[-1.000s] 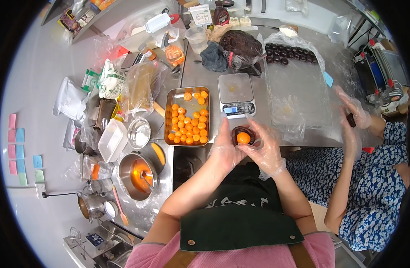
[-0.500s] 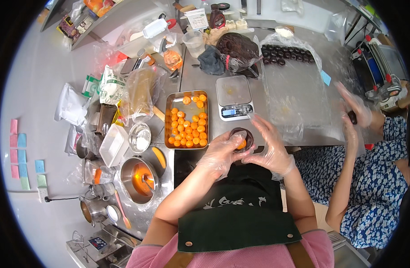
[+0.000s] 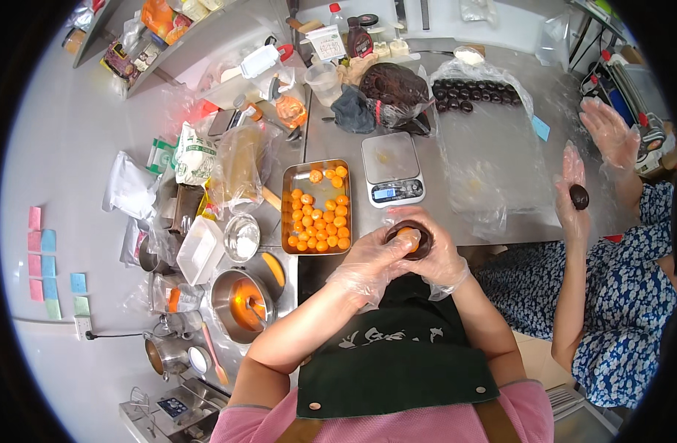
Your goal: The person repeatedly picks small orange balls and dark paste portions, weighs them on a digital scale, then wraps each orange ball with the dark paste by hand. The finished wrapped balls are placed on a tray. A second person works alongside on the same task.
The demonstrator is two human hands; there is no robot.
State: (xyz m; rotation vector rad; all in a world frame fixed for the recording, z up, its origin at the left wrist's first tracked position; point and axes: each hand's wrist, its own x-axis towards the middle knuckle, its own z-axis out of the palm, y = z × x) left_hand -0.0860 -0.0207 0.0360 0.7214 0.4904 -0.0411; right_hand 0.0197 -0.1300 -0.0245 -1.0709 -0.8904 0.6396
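Note:
Both my hands wear clear plastic gloves and meet just in front of my apron. A hollowed piece of dark bean paste (image 3: pixel 427 244) sits between them, with an orange egg yolk (image 3: pixel 408 235) inside it. My left hand (image 3: pixel 375 258) is closed on the paste, its thumb pressing at the yolk. My right hand (image 3: pixel 443 258) curls round the far and right side of the paste; some of its fingertips are hidden. Just beyond them on the left stands a metal tray (image 3: pixel 287 210) of orange yolks. A digital scale (image 3: pixel 392 164) with a bare pan lies straight ahead.
To the right, a co-worker's gloved palm (image 3: pixel 571 199) bears a dark ball (image 3: pixel 579 196); their other hand (image 3: pixel 611 136) is raised. Rows of dark balls (image 3: pixel 477 92) lie on a plastic-covered board (image 3: pixel 489 162). At left are a steel bowl (image 3: pixel 219 303) with orange liquid and a white container (image 3: pixel 199 251).
My right hand has closed in around the paste, and my left thumb has shifted onto the yolk. The co-worker's hands have moved apart, showing the dark ball on one palm. The view has shifted slightly.

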